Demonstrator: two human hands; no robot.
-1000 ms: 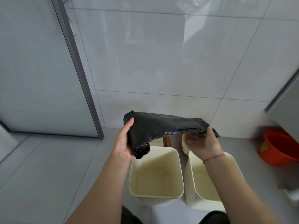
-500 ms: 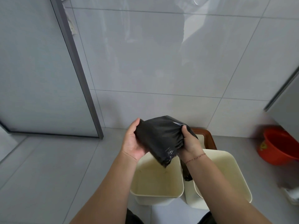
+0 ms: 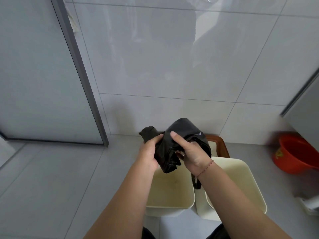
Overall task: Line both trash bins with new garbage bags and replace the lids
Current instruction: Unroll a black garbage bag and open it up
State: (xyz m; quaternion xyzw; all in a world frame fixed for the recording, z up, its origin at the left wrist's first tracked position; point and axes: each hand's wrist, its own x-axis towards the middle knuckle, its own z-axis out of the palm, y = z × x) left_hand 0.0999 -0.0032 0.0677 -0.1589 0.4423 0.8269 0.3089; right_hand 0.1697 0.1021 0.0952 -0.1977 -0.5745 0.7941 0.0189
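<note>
Grey tile covers the wall (image 3: 155, 66) and the floor (image 3: 43, 178), and two cream bins stand side by side on the floor, open and unlined – the left bin (image 3: 172, 207) and the right bin (image 3: 248, 187) just beside it. Behind them a brown-rimmed lid (image 3: 222, 144) leans near the wall, probably set aside so the bins can be lined. A red basin (image 3: 296, 154) sits well apart at the right. Above the bins hangs a black garbage bag (image 3: 183, 133), bunched – likely being worked open. The left hand (image 3: 149, 152) has its fingers closed on one edge; the right hand (image 3: 191, 152) has its fingers curled around the other side.
</note>
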